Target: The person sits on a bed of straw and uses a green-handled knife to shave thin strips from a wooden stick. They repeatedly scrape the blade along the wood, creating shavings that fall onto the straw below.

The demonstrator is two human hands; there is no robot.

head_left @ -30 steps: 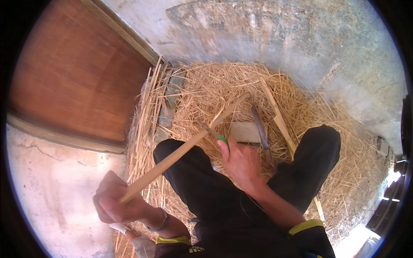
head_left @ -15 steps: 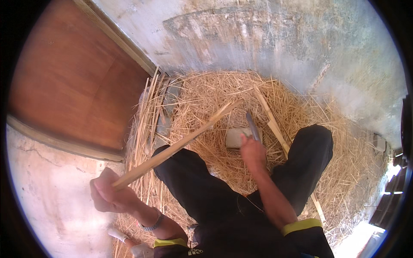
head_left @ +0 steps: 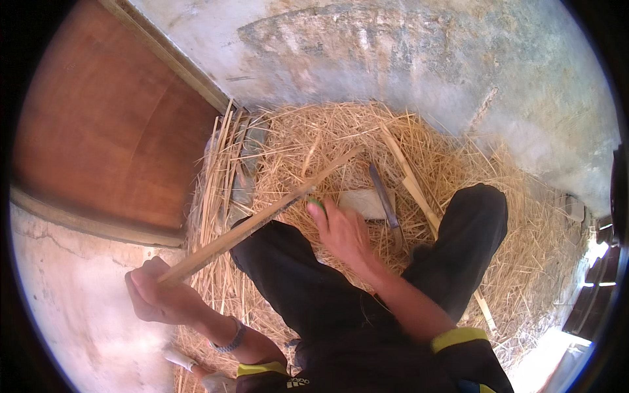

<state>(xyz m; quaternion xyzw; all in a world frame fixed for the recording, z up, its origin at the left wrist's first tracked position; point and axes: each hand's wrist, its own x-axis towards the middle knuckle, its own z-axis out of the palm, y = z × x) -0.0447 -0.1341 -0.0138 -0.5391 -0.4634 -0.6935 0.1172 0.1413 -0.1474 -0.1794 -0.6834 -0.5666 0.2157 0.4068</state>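
My left hand [head_left: 160, 295], closed, grips the lower end of a long pale strip of split wood or bamboo [head_left: 239, 232]. The strip slants up and right across my left knee, its far end above the straw. At its middle is my right hand [head_left: 347, 239], fingers curled round a small green-handled tool [head_left: 317, 205]. A dark part of the tool meets the strip; its exact shape is hard to make out. Just right of that hand, a long dark blade with a curved end [head_left: 385, 204] lies across a pale block [head_left: 363, 203].
Loose straw [head_left: 314, 131] covers the ground around my legs. Another split strip [head_left: 413, 180] lies beside my right knee. Several thin strips [head_left: 219, 164] are heaped by the brown door [head_left: 111, 131]. A stained wall [head_left: 419, 59] rises at the far side.
My right hand has moved left from over the dark blade to the middle of the strip, leaving the blade uncovered on the block. My left hand has shifted slightly left, still gripping the strip.
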